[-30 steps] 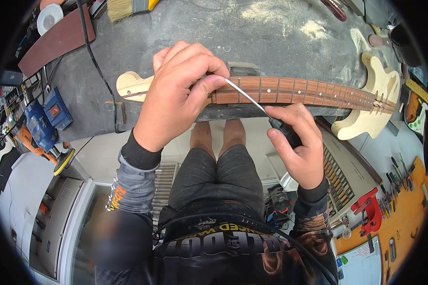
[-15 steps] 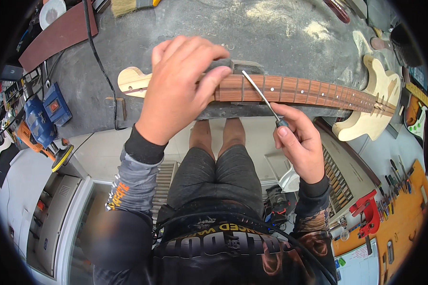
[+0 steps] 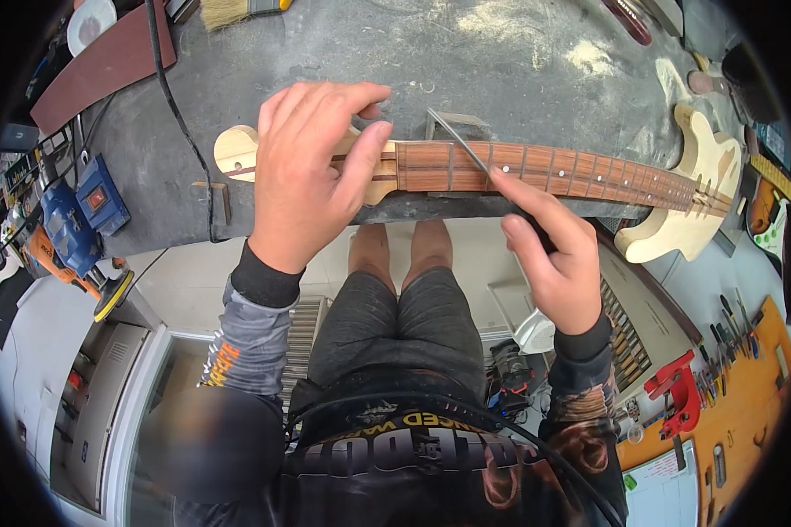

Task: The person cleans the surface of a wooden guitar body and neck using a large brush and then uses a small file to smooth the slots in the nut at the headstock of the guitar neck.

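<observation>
Found lying along the near edge of the bench (image 3: 308, 53): guitar (image 3: 571, 172), headstock (image 3: 235, 156) leftward, body (image 3: 690, 189) toward the right. Noted over the neck's headstock end: left hand (image 3: 303, 176), spread wide, thumb apart; cannot tell whether touching. Noted at the near side of the fretboard (image 3: 426, 167): right hand (image 3: 558, 259), closed round a tool (image 3: 460, 140), index finger extended. Slanted across the fretboard, between both hands: tool's shaft, contact unclear.

- A pale-bristled brush (image 3: 227, 12) lies far, left of center.
- A reddish-brown sheet (image 3: 105, 68) sits far left, beside a white disc (image 3: 90, 28).
- A black cable (image 3: 162, 72) crosses the bench (image 3: 264, 66) on the left.
- A blue power tool (image 3: 70, 230) stands left, near a yellow-edged pad (image 3: 114, 296).
- Pale dust (image 3: 591, 58) marks the far right.
- A red clamp (image 3: 685, 400) is near right, by an orange tool board (image 3: 751, 404).
</observation>
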A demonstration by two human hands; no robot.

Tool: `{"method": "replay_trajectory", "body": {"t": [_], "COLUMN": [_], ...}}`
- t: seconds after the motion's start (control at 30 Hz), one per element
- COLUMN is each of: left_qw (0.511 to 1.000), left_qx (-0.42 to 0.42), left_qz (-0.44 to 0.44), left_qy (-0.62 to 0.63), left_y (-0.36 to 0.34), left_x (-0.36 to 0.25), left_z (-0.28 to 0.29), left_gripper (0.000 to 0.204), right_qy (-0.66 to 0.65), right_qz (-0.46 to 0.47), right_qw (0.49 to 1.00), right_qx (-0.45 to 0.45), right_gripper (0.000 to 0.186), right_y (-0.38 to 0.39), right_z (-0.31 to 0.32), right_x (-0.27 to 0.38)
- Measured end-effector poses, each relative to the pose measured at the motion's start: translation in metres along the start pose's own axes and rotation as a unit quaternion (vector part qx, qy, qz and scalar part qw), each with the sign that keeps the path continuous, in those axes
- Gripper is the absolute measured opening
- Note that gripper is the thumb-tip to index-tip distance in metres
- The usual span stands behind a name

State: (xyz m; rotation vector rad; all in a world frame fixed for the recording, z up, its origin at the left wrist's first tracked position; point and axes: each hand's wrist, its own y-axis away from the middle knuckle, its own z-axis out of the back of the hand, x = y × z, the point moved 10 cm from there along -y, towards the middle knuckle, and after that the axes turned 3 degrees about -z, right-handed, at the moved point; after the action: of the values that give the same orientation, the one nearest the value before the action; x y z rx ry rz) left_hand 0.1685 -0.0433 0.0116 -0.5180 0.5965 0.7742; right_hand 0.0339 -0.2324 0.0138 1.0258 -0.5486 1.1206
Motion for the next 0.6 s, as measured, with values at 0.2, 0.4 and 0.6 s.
{"method": "replay_trajectory", "body": {"t": [0.2,0.4,0.6], "left_qw": [1.000,1.000,1.000], "left_qx": [-0.005,-0.005,-0.014], "left_qz": [0.000,-0.010,-0.001], "left_qy": [-0.005,-0.015,-0.008], "left_y": [-0.001,-0.001,0.000], "left_x": [0.000,-0.003,0.001], "left_z": [0.000,-0.003,0.000], "left_gripper": [0.027,0.029,0.030], "right_qy": [-0.275,-0.006,-0.093], "right_qz": [-0.193,0.012,-0.012], "right_qw": [0.942,1.000,0.995], "right_qx": [0.020,0.015,0.014], "right_gripper": [0.041,0.042,0.041], "right_y": [0.033,-0.009,0.004], "right_z": [-0.004,0.007,0.010], "right_x": [-0.044,0.006,-0.013]}}
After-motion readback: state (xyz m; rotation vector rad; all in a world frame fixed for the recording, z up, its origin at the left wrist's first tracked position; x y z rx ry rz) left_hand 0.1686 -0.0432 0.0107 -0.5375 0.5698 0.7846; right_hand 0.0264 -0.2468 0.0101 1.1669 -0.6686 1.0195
